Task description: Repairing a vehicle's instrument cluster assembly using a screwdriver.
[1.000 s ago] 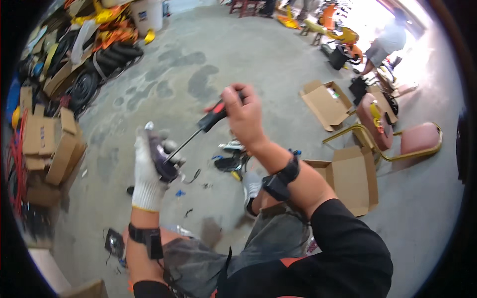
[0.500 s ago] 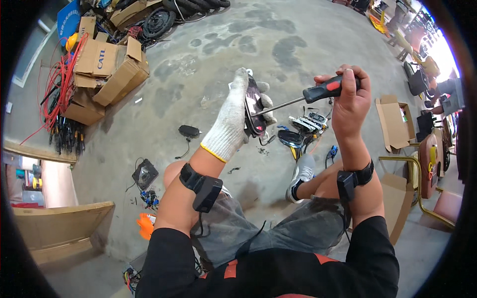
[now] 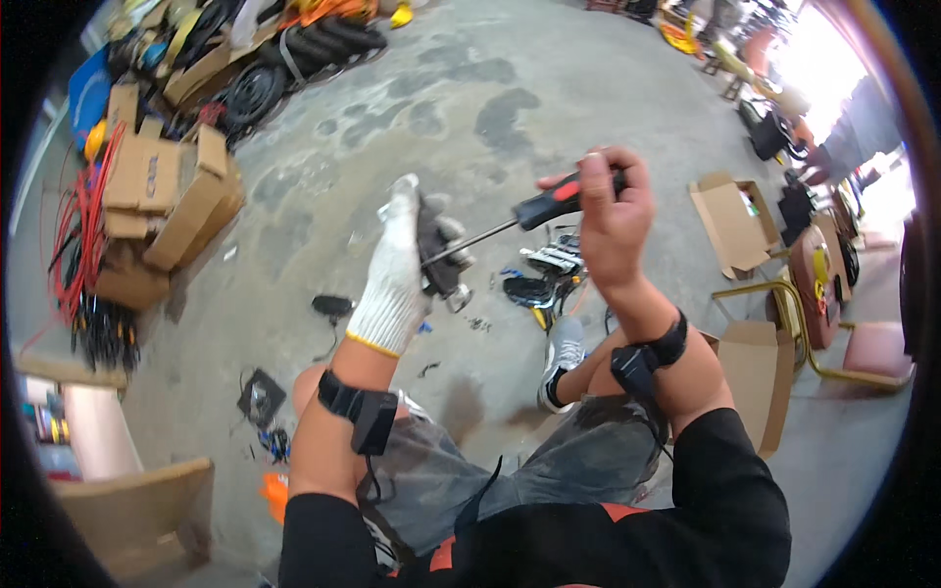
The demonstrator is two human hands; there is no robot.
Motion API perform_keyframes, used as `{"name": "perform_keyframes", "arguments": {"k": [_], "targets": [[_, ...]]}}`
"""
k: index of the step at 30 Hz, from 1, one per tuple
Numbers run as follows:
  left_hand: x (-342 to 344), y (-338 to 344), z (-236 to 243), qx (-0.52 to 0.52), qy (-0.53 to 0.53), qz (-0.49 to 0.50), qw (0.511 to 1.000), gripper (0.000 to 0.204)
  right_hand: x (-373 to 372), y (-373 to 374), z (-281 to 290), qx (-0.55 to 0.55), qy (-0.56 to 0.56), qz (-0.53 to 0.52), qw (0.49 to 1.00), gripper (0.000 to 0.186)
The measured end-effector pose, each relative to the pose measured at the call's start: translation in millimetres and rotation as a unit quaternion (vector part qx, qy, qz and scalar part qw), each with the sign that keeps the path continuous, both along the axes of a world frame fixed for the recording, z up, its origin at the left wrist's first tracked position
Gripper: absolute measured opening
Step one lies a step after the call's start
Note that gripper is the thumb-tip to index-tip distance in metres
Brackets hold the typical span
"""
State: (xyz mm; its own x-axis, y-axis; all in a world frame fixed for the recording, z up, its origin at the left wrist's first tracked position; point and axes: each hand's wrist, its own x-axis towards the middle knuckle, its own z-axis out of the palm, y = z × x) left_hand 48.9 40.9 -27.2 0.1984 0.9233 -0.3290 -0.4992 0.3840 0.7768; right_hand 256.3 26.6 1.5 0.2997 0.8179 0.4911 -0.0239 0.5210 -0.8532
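Observation:
My left hand (image 3: pixel 390 276), in a white knit glove with a yellow cuff edge, grips a small dark casing (image 3: pixel 431 230) in front of me. Its fingers wrap round the far side. My bare right hand (image 3: pixel 618 223) is closed round the black and red handle of a screwdriver (image 3: pixel 549 204). The shaft slants down to the left, and its tip meets the casing close to the gloved palm. Blur hides whether the tip sits in a screw or a seam.
Dismantled electronic parts (image 3: pixel 554 260) lie on the concrete floor beyond my shoe (image 3: pixel 566 343). A black part with a cable (image 3: pixel 333 305) and a square black part (image 3: pixel 261 397) are to the left. Cardboard boxes (image 3: pixel 186 211), tyres (image 3: pixel 333 49) and a gold-framed chair (image 3: pixel 799 304) stand around.
The casing has turned in my left hand, from a glossy face to a duller, dark grey side. The screwdriver stays against it. The whole view has shifted, with blur.

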Motion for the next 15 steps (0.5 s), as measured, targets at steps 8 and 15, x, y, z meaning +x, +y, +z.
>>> {"name": "perform_keyframes", "arguments": {"k": [8, 15], "targets": [[-6.0, 3.0, 1.6, -0.087, 0.159, 0.091, 0.979, 0.054, 1.0, -8.3, 5.6, -0.114, -0.088, -0.022, 0.989, 0.041], [-14.3, 3.5, -8.2, 0.014, 0.223, 0.118, 0.968, 0.060, 34.0, 0.5, 16.0, -0.305, -0.195, 0.086, 0.928, 0.048]]}}
